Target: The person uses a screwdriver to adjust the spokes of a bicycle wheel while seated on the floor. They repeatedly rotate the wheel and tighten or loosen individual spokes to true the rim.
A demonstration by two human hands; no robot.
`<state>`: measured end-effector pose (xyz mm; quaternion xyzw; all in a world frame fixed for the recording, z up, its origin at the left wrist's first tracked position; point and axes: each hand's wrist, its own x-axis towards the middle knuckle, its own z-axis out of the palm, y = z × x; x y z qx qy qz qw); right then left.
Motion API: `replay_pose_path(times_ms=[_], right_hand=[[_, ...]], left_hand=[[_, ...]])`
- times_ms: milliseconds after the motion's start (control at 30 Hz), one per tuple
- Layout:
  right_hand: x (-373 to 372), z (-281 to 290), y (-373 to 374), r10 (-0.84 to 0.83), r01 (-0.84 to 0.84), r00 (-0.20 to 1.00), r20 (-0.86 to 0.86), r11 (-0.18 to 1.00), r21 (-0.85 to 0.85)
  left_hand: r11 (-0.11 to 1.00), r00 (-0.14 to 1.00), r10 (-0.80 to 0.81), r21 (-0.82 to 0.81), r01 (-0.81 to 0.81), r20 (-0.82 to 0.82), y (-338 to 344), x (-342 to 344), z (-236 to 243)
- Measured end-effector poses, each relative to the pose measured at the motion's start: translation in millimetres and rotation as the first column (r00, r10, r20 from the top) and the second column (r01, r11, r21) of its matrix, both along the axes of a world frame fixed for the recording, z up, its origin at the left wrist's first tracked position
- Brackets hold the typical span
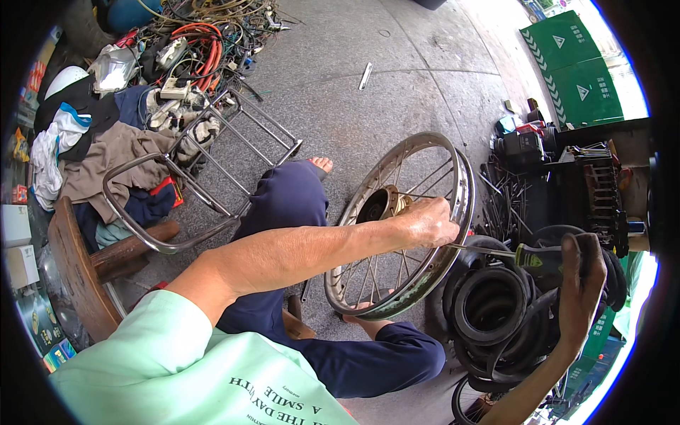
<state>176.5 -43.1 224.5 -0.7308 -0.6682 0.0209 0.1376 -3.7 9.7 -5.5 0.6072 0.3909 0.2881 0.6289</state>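
A spoked metal wheel [464, 198] stands tilted between my legs, its worn rim stained green near the bottom. My left hand [428, 223] is closed at the rim's right side. A spoke runs from the hub [379, 204] toward it, but what the fingers pinch is hidden. My right hand [582, 283] grips a screwdriver [528, 256] by its green and black handle. The shaft points left, and its tip end reaches the rim beside my left fingertips. One bare foot touches the wheel's lower edge.
Stacked black tyres [489, 304] sit under the screwdriver, with tools [598, 184] and loose metal rods behind. A bent tubular metal frame [227, 152] stands left, near clothes [117, 159], a wooden stool [81, 265] and tangled cables [212, 49]. A small metal strip [365, 76] lies on the floor.
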Motion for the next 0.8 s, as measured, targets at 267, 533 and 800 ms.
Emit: replay_pose_path(times_ms=[267,533,800], right_hand=[[-6.9,11.4,-0.9,0.186,-0.212,0.951,-0.246,0.974,-0.082],[-14.8,9.3,-8.5,0.222,-0.222,0.975,-0.023,0.975,0.0],[4.9,1.2,-6.4,0.026,-0.027,0.999,0.021,0.998,0.063]], left_hand=[[1.0,0.999,0.01,0.017,-0.01,-0.035,0.8,1.1,0.9],[1.0,0.999,-0.001,-0.018,0.0,-0.045,0.8,0.8,2.7],[1.0,1.0,-0.014,-0.001,0.013,-0.026,0.1,0.5,1.4]])
